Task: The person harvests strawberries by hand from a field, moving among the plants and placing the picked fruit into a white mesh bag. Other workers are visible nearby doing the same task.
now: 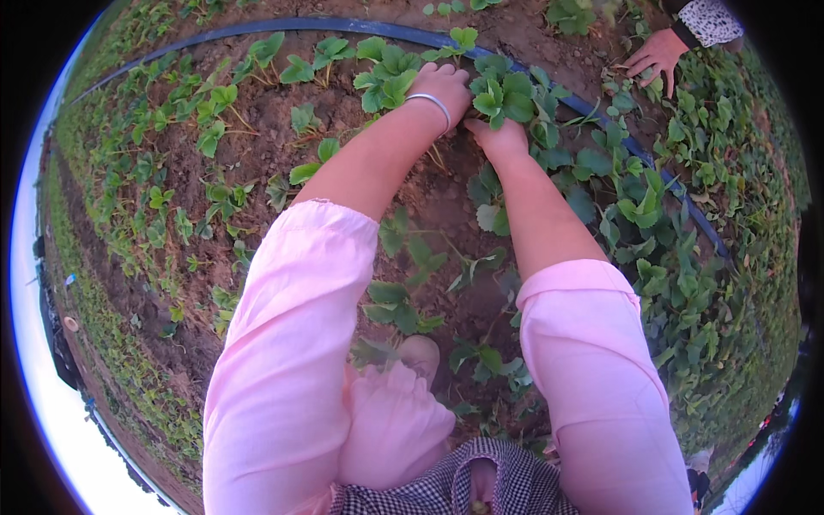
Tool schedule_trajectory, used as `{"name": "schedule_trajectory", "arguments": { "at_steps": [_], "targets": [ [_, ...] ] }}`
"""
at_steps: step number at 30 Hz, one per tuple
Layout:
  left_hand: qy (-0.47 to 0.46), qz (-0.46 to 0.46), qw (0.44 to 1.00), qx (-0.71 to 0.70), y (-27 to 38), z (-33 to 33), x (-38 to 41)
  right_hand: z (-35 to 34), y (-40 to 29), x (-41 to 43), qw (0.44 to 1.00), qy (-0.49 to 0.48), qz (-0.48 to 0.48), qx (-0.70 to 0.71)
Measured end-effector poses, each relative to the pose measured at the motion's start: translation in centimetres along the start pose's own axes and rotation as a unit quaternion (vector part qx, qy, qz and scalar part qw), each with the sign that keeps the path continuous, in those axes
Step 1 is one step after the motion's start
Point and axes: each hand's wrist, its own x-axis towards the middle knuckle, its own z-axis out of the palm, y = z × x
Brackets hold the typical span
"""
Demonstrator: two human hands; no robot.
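Note:
Both my arms reach forward into a row of strawberry plants. My left hand (443, 90), with a silver bangle (430, 98) at the wrist, is low beside a leafy strawberry plant (388, 72). Its fingers curl down and away from view, so what they touch is unclear. Just to the right, my right hand (505, 138) is under the leaves of another strawberry plant (504, 95). Its thumb points toward the left hand, while leaves hide the other fingers. Brown soil (460, 158) shows below the two hands, which are close together but apart.
A dark blue irrigation hose (351, 26) curves across the row beyond my hands. Another person's hand (656, 59) reaches into leaves at upper right. Dense strawberry foliage (695, 302) covers the right side; sparser plants (219, 199) grow at left. My shoe (420, 355) stands among plants below.

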Motion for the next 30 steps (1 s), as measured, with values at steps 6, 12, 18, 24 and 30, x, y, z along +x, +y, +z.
{"name": "schedule_trajectory", "arguments": {
  "at_steps": [6, 12, 18, 24, 30],
  "targets": [
    [-0.064, -0.023, 0.998, -0.017, 2.1, -1.7, 1.9, -0.6, 0.0, -0.1, 0.999, 0.003, -0.019, -0.049],
    [-0.115, 0.039, 0.993, -0.008, 1.2, -1.7, 1.3, -1.6, -2.8, -1.2, 0.998, -0.017, 0.006, -0.068],
    [-0.099, 0.021, 0.992, -0.071, 0.8, -1.3, 0.4, 0.1, -0.6, 0.6, 0.998, -0.012, 0.054, -0.035],
    [-0.072, -0.033, 0.983, -0.163, -0.2, -0.1, 0.8, 0.3, 0.7, 1.2, 0.997, -0.032, 0.060, 0.033],
    [-0.002, -0.093, 0.920, -0.380, -0.9, 1.9, -0.4, -0.7, -0.1, 0.1, 0.977, -0.062, 0.082, 0.186]
  ]
}}
